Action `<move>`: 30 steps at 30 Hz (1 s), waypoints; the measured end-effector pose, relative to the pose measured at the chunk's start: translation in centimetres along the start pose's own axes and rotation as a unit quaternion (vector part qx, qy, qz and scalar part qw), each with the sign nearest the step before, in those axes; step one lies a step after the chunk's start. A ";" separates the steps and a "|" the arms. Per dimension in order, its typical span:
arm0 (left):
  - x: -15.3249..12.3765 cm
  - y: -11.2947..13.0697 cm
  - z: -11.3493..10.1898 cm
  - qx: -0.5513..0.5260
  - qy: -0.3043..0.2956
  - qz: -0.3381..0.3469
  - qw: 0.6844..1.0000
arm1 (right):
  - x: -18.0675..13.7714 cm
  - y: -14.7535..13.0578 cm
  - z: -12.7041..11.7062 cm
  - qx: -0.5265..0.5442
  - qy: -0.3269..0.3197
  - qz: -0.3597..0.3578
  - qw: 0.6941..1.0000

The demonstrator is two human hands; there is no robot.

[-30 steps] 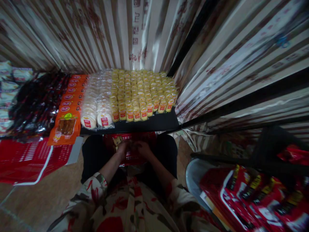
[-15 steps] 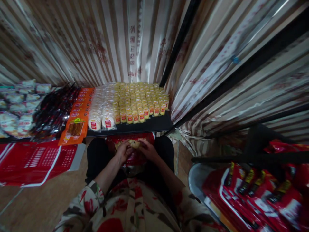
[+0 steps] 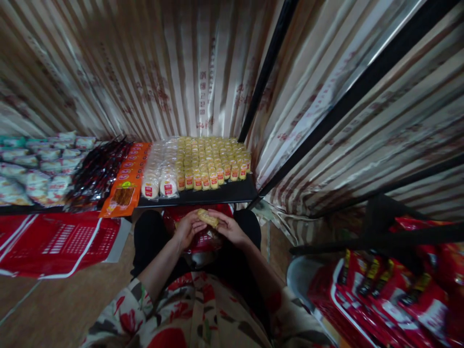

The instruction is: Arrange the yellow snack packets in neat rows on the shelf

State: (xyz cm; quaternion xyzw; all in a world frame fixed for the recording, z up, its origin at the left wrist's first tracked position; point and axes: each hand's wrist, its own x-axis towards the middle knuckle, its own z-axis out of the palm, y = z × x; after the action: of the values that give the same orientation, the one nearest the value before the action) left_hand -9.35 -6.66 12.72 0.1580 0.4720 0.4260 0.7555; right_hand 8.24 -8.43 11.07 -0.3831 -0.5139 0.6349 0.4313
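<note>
Between my two hands, above my lap, is a small yellowish wrapped snack [image 3: 208, 218], held slantwise. My left hand [image 3: 188, 229] grips its left end with curled fingers. At the other end, the fingers of my right hand [image 3: 229, 228] are closed on it. Under both hands a red bag [image 3: 197, 245] lies between my knees; its contents are mostly hidden. Just beyond, several rows of small yellow packets [image 3: 213, 159] stand on the black shelf [image 3: 232, 192]. Beside them are clear-wrapped round white cakes [image 3: 168, 187].
An orange snack pack [image 3: 123, 191], dark glossy packets [image 3: 94, 176] and white packets [image 3: 39, 169] line the shelf's left. A red bag [image 3: 68, 244] with white handles lies at lower left. Right, red packets [image 3: 384, 285] fill a container below a black bar [image 3: 362, 241]. Striped curtain [image 3: 203, 63] hangs behind.
The snack has tilted, its right end now lower, and both hands sit slightly further right in view. The head view has shifted a little. Both hands keep hold of the snack.
</note>
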 end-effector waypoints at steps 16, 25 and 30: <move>-0.7 0.4 0.2 0.079 -0.002 0.150 0.986 | 1.7 -1.5 1.5 0.131 0.086 0.076 0.985; 0.9 0.4 0.8 0.188 0.050 0.151 0.969 | 2.3 0.5 0.2 -0.283 0.244 -0.043 0.927; 2.5 0.8 2.3 0.326 0.014 0.190 0.926 | 1.6 -0.2 -0.6 -0.487 0.195 -0.132 0.841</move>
State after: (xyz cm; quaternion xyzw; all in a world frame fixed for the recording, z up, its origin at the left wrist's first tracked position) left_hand -7.27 -3.84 12.92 0.4765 0.5561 0.3867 0.5605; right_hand 8.28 -6.73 11.12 -0.5882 -0.7079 0.1526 0.3599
